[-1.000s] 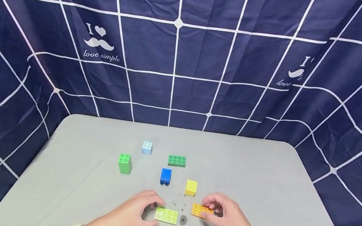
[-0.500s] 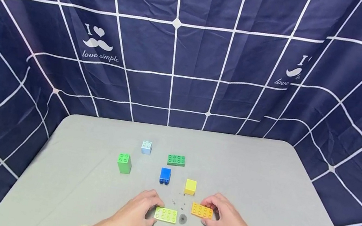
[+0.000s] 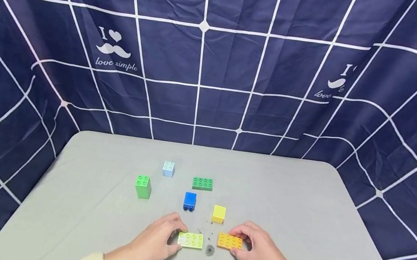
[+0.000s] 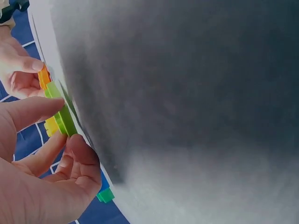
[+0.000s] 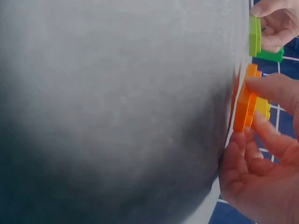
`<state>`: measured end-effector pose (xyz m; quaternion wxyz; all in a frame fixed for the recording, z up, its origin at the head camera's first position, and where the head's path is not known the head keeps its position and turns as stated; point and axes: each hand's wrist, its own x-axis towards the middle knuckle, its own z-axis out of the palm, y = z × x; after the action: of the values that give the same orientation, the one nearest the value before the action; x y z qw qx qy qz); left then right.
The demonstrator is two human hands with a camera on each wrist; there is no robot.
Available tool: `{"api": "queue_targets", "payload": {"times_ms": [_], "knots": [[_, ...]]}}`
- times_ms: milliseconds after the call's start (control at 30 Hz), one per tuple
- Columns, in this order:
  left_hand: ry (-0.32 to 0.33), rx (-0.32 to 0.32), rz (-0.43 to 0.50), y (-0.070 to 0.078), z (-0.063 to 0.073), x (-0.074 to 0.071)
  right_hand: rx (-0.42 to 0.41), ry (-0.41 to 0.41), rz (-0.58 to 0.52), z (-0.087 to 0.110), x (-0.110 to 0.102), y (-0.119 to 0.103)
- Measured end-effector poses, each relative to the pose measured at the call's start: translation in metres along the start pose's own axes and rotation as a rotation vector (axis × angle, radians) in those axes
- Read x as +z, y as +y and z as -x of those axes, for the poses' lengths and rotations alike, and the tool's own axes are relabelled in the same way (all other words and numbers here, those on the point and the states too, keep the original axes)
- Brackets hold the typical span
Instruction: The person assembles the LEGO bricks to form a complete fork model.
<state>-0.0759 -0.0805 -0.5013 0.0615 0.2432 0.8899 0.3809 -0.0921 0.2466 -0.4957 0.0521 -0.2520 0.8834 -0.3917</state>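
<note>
- Grip is what has changed: a second ago the left hand (image 3: 155, 238) stood around the lime brick (image 3: 190, 240) with its thumb apart from it; now thumb and fingers pinch the brick's long sides near its left end.
- The right hand (image 3: 260, 253) has likewise settled on the orange brick (image 3: 229, 241), pinching its long sides toward the right end, studs facing up.
- Over the last half second the lime brick has shifted slightly away from the person, and the orange one slightly leftward. They remain apart over the grey table (image 3: 285, 193); whether either is raised off it cannot be told.
- Beyond them, the yellow block (image 3: 218, 214), blue brick (image 3: 189, 201) and dark green brick (image 3: 202, 184) stay untouched.
- Each hand now controls one brick, so the work seems past reaching and into handling.
</note>
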Motion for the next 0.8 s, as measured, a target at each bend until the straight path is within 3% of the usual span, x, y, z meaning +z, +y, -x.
{"api": "queue_targets", "payload": {"times_ms": [133,500,800], "knots": [[0.017,-0.002,-0.007,-0.002,-0.003,0.000,-0.024,-0.021,-0.010,-0.004,0.003,-0.004],[-0.015,-0.031,0.017,0.001,-0.005,0.002,-0.043,-0.092,0.005,-0.016,0.017,-0.014],[-0.024,-0.047,0.037,-0.001,-0.006,0.002,-0.016,-0.125,-0.005,-0.021,0.019,-0.014]]}}
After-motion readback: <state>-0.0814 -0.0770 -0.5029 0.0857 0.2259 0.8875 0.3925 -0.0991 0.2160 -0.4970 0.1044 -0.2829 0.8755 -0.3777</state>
